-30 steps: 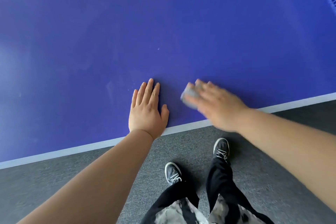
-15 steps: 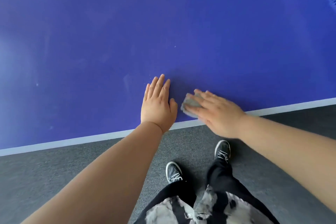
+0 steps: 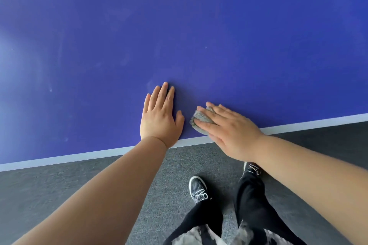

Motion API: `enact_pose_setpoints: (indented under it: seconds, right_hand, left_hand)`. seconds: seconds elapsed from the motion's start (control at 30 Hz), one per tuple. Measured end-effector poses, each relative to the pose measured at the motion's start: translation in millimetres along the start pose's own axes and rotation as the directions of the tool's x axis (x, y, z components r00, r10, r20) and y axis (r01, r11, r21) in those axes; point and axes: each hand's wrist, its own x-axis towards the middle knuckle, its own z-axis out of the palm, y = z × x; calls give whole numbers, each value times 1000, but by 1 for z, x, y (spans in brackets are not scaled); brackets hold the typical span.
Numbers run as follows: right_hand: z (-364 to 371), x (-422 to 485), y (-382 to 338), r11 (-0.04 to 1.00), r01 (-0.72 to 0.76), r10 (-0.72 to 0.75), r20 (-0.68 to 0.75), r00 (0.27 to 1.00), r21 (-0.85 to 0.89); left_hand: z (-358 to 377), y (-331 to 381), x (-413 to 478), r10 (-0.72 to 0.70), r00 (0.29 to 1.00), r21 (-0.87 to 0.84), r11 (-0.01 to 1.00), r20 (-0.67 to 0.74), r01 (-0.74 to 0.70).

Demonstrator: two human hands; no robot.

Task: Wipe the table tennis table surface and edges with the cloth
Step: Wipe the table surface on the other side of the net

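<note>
Flat right hand [image 3: 229,131] has slid the grey cloth [image 3: 201,118] down to the white edge line [image 3: 99,154]; left hand [image 3: 159,119] lies spread. Edge next.

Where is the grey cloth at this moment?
Head view, lower centre: the cloth lies on the table under the right hand, just right of the left hand, near the white edge.
</note>
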Motion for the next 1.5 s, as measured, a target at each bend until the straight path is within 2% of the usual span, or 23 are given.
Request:
enact_pose_setpoints:
  seconds: [0.07,0.17,0.23,0.3,0.37,0.47,0.53,0.57,0.63,0.7,0.73,0.77,0.8,0.87,0.97,1.03,1.07,1.13,1.2,1.27,1.33,1.4,1.5]
  right_hand:
    - [-10,19,33,985,-162,162,-5,987,-56]
    - [-25,54,84,826,-562,563,-85,822,31]
    - [-27,72,83,777,-628,630,-101,770,51]
    - [-19,70,50,876,-481,481,-110,870,27]
    - [-2,42,-1,983,-183,183,-88,979,8]
    - [8,10,-31,991,134,-134,41,990,3]
    - [1,19,-8,986,151,-145,82,986,-74]
    - [-3,29,9,991,72,-65,61,996,-117]
    - [-14,50,50,964,-246,246,-17,969,-100]
    - [-25,69,77,841,-541,540,-47,840,0]
    - [-26,75,75,794,-607,608,-53,792,37]
    - [-24,78,65,804,-594,594,-60,802,26]
    - [-19,75,47,865,-502,499,-82,863,-10]
    - [-4,51,2,984,-174,173,-71,982,-20]
    - [4,12,-23,983,178,-180,58,982,33]
    - [-5,14,-1,959,282,-278,136,951,-8]
    - [-9,23,15,969,244,-237,122,964,-46]
    - [-23,52,59,997,-59,61,30,998,-51]
    - [-36,81,95,914,-406,406,12,914,-11]
    - [-36,100,94,858,-514,514,0,858,-17]
    - [-23,93,61,941,-338,337,-29,941,-28]
    - [-8,58,16,1000,-10,10,10,1000,-25]
    - [-7,20,6,960,279,-278,139,951,12]
  left_hand:
    - [1,0,0,-8,1000,-7,1000,-10,7]
    - [4,-3,0,-9,1000,-9,1000,-30,9]
    - [4,-2,0,-9,999,-11,1000,-37,9]
    - [2,-1,-1,-14,1000,-26,1000,-23,13]
    - [-1,1,0,-17,1000,-42,999,-14,16]
    - [-2,-1,0,-8,1000,-38,999,-11,8]
    - [-2,-1,0,-5,1000,-39,999,-13,5]
    - [-2,-1,0,-4,1000,-36,999,-12,4]
    - [0,-1,1,-9,1000,-30,1000,-9,9]
    - [1,-2,1,-10,1000,-32,999,-4,10]
    - [1,-2,1,-9,1000,-34,999,3,10]
    - [2,-2,0,-8,1000,-35,999,8,8]
    - [1,-3,0,-6,1000,-36,999,9,6]
    - [0,-3,-1,-4,1000,-41,999,7,4]
    - [-4,-3,-1,7,1000,-34,999,2,-7]
    - [-5,-3,-1,17,1000,-31,999,12,-17]
    - [-6,-2,-1,19,1000,-30,999,11,-18]
    - [-6,-2,-1,13,1000,-37,999,-4,-13]
    - [-3,-3,-1,3,1000,-45,999,-30,-4]
    - [-1,-2,-1,3,999,-55,998,-43,-6]
    - [-4,-2,0,7,999,-63,998,-34,-9]
    - [-9,0,0,12,1000,-64,998,-14,-13]
    - [-16,5,5,-3,1000,-69,998,-8,2]
